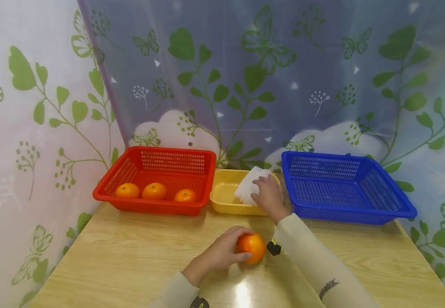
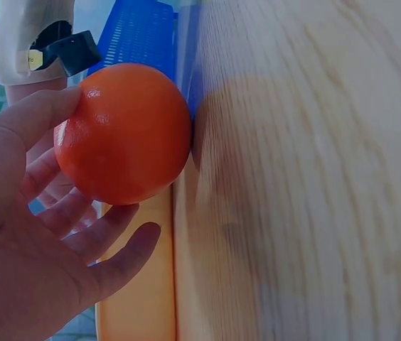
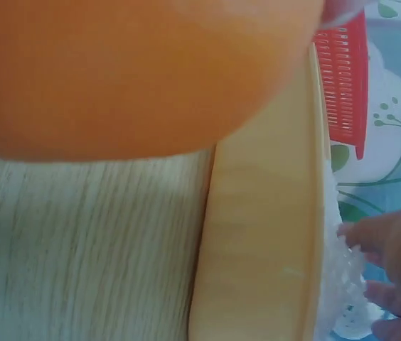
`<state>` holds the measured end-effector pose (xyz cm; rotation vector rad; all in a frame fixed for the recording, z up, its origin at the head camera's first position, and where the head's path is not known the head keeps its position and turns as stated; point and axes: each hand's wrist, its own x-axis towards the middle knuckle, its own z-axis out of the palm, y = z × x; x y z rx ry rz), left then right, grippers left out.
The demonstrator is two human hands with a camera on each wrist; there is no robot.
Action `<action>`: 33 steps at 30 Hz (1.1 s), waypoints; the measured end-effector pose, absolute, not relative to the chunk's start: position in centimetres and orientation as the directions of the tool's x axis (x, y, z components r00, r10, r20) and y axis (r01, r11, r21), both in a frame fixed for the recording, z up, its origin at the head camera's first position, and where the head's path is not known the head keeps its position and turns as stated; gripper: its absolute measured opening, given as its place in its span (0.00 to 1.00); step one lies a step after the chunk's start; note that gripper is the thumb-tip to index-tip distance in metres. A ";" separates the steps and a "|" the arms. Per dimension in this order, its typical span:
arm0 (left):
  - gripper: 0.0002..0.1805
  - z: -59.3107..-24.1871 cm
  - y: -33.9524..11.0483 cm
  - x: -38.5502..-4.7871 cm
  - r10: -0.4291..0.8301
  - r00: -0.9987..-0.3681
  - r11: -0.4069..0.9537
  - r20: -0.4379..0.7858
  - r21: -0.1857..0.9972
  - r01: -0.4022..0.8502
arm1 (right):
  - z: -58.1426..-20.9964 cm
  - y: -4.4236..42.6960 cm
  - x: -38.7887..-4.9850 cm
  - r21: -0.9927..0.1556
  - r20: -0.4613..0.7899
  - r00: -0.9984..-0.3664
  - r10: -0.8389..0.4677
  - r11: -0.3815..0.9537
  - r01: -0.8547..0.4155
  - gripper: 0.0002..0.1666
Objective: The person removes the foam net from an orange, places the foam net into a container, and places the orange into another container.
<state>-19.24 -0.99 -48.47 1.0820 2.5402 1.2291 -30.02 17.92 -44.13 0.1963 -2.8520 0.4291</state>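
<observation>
On the table, my left hand (image 1: 226,249) holds an orange (image 1: 252,248), thumb on one side and fingers curved round the other. In the left wrist view the orange (image 2: 124,133) touches the thumb and some fingertips. My right hand (image 1: 269,194) reaches over the small yellow basket (image 1: 222,208), its fingers bent at a white foam fruit net (image 1: 250,185) that sticks up above the rim. The right wrist view shows these fingertips (image 3: 357,233) at the net's edge; the orange (image 3: 129,78) fills the upper left there.
A red basket (image 1: 149,207) at the left contains three oranges (image 1: 154,191) along its near side. To the right stands a blue basket (image 1: 345,214). A patterned curtain (image 1: 222,85) hangs behind the wooden table (image 1: 130,256).
</observation>
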 end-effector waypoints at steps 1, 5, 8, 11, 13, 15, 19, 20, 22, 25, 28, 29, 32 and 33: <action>0.27 -48.5 -1.0 -19.3 0.649 -0.736 0.414 0.193 0.721 0.555 | -44.2 17.9 -30.0 -0.247 0.248 -0.963 -0.108 0.954 -0.171 0.23; 0.26 -48.6 -1.0 -19.3 0.651 -0.732 0.415 0.202 0.713 0.565 | -44.6 17.7 -30.0 -0.236 0.156 -0.980 -0.123 0.959 -0.158 0.27; 0.26 -48.7 -1.0 -19.3 0.654 -0.731 0.420 0.197 0.709 0.567 | -44.8 17.4 -29.8 -0.264 0.064 -0.990 -0.125 0.955 -0.138 0.35; 0.26 -48.7 -1.1 -19.3 0.654 -0.736 0.436 0.176 0.707 0.557 | -45.0 17.3 -29.6 -0.280 -0.004 -0.991 -0.137 0.951 -0.130 0.39; 0.26 -48.7 -1.2 -19.2 0.652 -0.741 0.445 0.157 0.713 0.542 | -45.1 17.2 -29.5 -0.290 -0.025 -0.989 -0.147 0.948 -0.134 0.40; 0.26 -48.7 -1.2 -19.2 0.652 -0.744 0.449 0.145 0.717 0.533 | -45.2 17.2 -29.5 -0.296 -0.040 -0.987 -0.153 0.946 -0.135 0.40; 0.26 -48.6 -1.1 -19.3 0.665 -0.735 0.443 0.129 0.725 0.528 | -45.0 17.4 -29.4 -0.307 -0.069 -0.986 -0.153 0.943 -0.125 0.41; 0.26 -48.6 -1.0 -19.3 0.669 -0.733 0.443 0.122 0.727 0.524 | -44.9 17.5 -29.3 -0.310 -0.076 -0.985 -0.153 0.943 -0.123 0.41; 0.26 -48.5 -0.9 -19.4 0.674 -0.731 0.443 0.105 0.735 0.514 | -44.7 17.6 -29.3 -0.311 -0.094 -0.983 -0.155 0.943 -0.118 0.41; 0.26 -48.4 -0.8 -19.5 0.673 -0.735 0.452 0.077 0.744 0.492 | -44.4 17.6 -29.3 -0.308 -0.119 -0.980 -0.162 0.944 -0.118 0.42; 0.27 -48.2 -0.8 -19.4 0.675 -0.735 0.455 0.071 0.743 0.490 | -44.2 17.5 -29.2 -0.300 -0.136 -0.977 -0.164 0.947 -0.117 0.43; 0.27 -48.2 -0.9 -19.4 0.676 -0.733 0.456 0.073 0.740 0.494 | -44.1 17.4 -29.2 -0.296 -0.134 -0.977 -0.166 0.948 -0.120 0.44; 0.28 -48.1 -1.0 -19.3 0.681 -0.729 0.459 0.075 0.732 0.504 | -44.1 17.3 -29.1 -0.272 -0.114 -0.979 -0.169 0.953 -0.133 0.46; 0.28 -48.1 -1.0 -19.3 0.683 -0.727 0.459 0.074 0.731 0.505 | -44.0 17.2 -29.1 -0.263 -0.104 -0.980 -0.171 0.955 -0.139 0.46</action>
